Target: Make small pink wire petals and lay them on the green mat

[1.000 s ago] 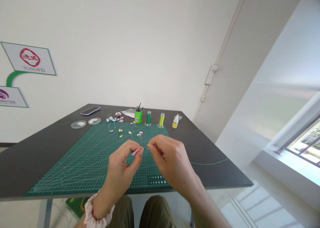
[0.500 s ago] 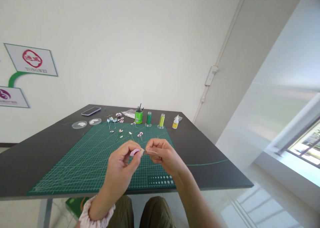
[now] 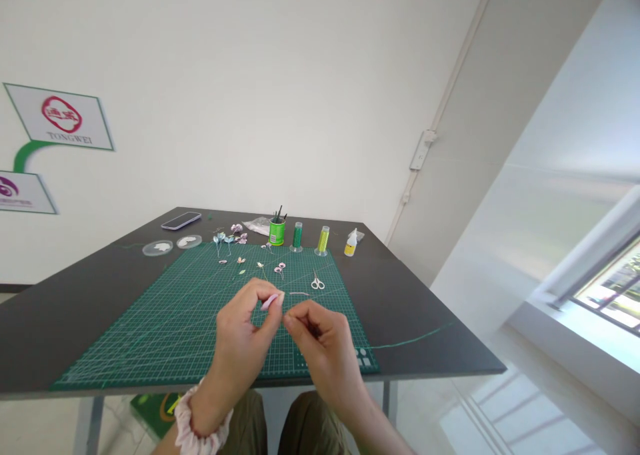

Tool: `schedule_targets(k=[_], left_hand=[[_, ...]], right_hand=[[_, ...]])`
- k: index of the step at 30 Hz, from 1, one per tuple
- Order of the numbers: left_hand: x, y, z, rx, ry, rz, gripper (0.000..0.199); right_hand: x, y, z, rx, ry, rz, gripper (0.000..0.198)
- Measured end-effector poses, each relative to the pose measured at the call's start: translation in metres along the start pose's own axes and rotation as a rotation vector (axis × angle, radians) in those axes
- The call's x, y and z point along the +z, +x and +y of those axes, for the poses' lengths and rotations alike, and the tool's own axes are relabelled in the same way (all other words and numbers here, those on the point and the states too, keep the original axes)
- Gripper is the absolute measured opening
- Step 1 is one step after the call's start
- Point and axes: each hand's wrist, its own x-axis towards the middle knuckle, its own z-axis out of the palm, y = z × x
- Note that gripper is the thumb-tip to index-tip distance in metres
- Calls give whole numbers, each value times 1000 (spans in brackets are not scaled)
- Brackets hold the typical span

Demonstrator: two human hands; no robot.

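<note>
My left hand [image 3: 247, 328] is closed above the cutting mat [image 3: 165, 328], pinching a small pale pink petal [image 3: 269, 302] between thumb and fingers. A thin pale stem-like piece [image 3: 300, 293] shows just right of those fingertips; whether it joins the petal I cannot tell. Below and right of it, my right hand [image 3: 323, 342] has thumb and forefinger pressed together, close to the left fingertips but apart from them. What it pinches is too small to make out. A green thread [image 3: 413, 340] trails over the table to the right of this hand.
White-handled scissors [image 3: 317, 283] lie beyond my right hand. Small pink flowers [image 3: 280, 268] and blue flowers [image 3: 223, 239] lie farther back. Along the back stand a green can [image 3: 277, 232], thread spools [image 3: 297, 237] and a glue bottle [image 3: 351, 243]. Shallow dishes [image 3: 158, 248] and a phone [image 3: 181, 220] are left.
My right hand has drawn down and toward me, away from the left fingertips, bringing the scissors into view. The left hand stays almost in place, still pinching the petal.
</note>
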Motion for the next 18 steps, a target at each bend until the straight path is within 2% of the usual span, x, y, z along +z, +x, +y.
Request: schedule_targets(k=[4,7,13,18], left_hand=[[-1,1,2,54,21,-12,19],[-2,4,4,64,26,-21,20],[-6,5,5,38,-11,-74,20],[-8,4,4,-19,-100,-109,17]], right_hand=[[-6,0,-12,-285,-404,64,26],[-13,7,-25,-356,-555,37,29],[-30,31,-40,-309,-586,-82,23],[-42,55,-35,-90,-283,-314,22]])
